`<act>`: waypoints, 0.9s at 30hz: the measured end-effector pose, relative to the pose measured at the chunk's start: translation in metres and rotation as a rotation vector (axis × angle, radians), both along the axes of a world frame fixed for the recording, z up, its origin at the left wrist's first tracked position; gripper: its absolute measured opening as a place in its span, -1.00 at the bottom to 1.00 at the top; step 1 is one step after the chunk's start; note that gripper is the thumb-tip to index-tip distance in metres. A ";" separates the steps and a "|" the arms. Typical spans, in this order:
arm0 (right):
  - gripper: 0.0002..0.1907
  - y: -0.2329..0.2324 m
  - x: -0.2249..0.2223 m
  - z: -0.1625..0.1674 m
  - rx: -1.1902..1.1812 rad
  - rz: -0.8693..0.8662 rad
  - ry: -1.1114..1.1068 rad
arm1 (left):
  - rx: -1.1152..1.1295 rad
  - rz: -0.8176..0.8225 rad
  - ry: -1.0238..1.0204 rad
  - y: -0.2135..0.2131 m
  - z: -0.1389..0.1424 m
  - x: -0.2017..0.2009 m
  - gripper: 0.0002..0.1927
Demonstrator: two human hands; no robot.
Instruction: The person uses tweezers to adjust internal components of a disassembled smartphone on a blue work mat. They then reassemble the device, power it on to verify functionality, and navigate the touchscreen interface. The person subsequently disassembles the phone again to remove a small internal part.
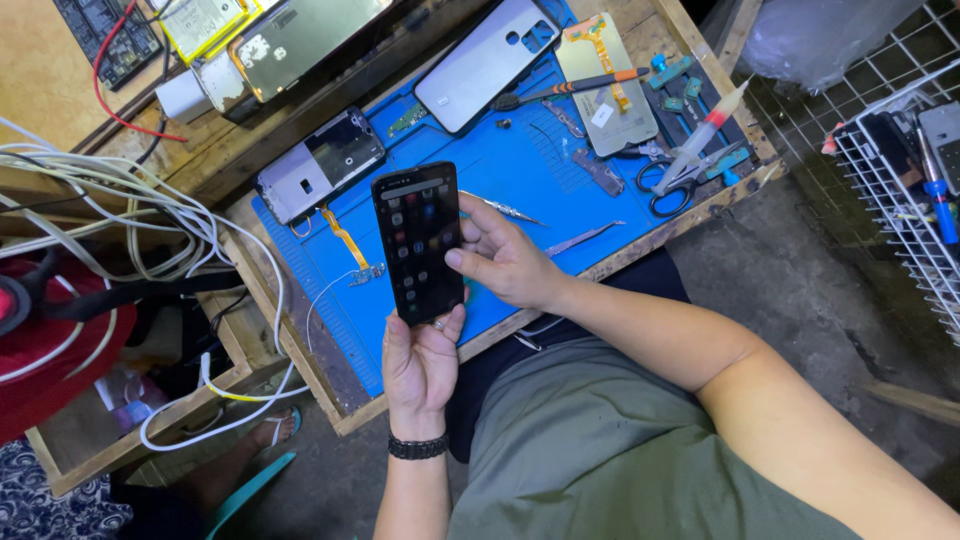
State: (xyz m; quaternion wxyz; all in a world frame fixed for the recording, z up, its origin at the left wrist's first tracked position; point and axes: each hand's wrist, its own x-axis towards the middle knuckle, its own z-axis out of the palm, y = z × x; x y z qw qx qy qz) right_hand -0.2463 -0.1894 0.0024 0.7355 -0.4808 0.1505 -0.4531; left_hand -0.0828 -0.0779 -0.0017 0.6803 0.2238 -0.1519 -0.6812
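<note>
Hands meet on a black smartphone [419,243], which is the landmark for everything else here. The left hand [420,365] comes up from below and grips the phone's lower end, fingers wrapped behind the body and a thumb on its bottom right corner; a black bracelet [418,447] rings that wrist. The right hand [505,262] comes in from the phone's right side, fingers curled behind the edge and the thumb laid on the lit glass, so it is holding and pressing at once. The phone's long axis runs up and down the view, top end tilted slightly left, and it hangs above the near part of a blue work mat [520,160] on the wooden counter [290,345].

Just beyond the phone's top left corner lies an opened phone frame [320,165] with an orange flex ribbon [347,243] trailing toward the phone. Beyond its top right lies a grey back cover [488,62]; further right are a screwdriver [570,88], scissors [675,180] and a syringe [705,130]. Tweezers [585,237] lie just right of the right hand. White cables [120,195] sprawl well left of the phone.

The icons on the screen are too small to make out, the fingertips behind the phone are hidden, and the wire basket [900,180] far right is cut off by the frame edge.
</note>
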 end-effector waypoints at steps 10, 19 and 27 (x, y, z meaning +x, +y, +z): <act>-0.20 -0.004 -0.002 0.003 -0.008 0.007 0.074 | 0.011 0.001 0.023 -0.005 -0.002 0.002 -0.47; -0.17 -0.010 -0.006 -0.001 -0.039 0.017 0.107 | 0.031 -0.002 0.046 -0.011 -0.002 -0.001 -0.44; -0.43 -0.022 -0.002 -0.003 0.032 -0.032 -0.041 | 0.020 -0.007 0.024 -0.020 0.001 -0.002 -0.42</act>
